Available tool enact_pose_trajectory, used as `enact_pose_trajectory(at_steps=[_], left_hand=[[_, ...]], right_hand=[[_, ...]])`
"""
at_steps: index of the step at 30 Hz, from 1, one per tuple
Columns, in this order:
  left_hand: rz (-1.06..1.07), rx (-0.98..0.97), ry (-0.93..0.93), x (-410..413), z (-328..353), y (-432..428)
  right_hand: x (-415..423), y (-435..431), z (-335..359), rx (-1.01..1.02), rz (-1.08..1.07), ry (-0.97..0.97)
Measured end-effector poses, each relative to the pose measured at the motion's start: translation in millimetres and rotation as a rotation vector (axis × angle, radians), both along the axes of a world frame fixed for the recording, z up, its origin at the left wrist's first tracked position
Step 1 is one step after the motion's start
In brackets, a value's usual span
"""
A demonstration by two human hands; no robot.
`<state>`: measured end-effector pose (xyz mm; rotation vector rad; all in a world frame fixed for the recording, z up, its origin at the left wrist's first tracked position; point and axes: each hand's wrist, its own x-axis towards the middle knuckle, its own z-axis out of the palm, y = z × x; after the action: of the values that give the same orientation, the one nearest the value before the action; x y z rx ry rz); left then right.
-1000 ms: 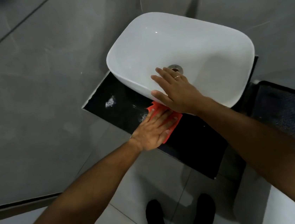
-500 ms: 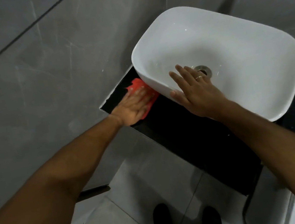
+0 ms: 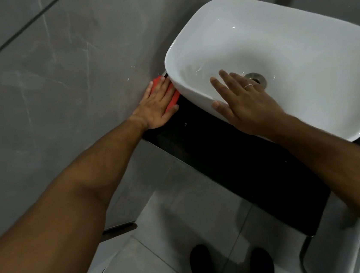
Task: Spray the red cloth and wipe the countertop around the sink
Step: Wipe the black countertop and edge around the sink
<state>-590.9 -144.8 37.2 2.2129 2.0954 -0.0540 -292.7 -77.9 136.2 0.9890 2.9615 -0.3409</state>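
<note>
Left hand lies flat, fingers extended, pressing the red cloth onto the black bench. Cloth sits in the narrow gap between the grey tiled wall and the left side of the white basin, mostly covered by the hand. Right hand rests open, palm down, on the basin's near rim, fingers inside, gripping nothing.
</note>
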Motion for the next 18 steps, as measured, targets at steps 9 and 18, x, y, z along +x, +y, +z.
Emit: enact_pose_trajectory(at_steps=[9, 18], left_hand=[[-0.055, 0.1, -0.011, -25.2, -12.0, -84.0], [0.061, 0.313, -0.065, 21.2, -31.4, -94.9]], right_hand=[[3.6, 1.0, -2.2, -0.032, -0.012, 0.042], [-0.5, 0.6, -0.6, -0.101, 0.024, 0.058]])
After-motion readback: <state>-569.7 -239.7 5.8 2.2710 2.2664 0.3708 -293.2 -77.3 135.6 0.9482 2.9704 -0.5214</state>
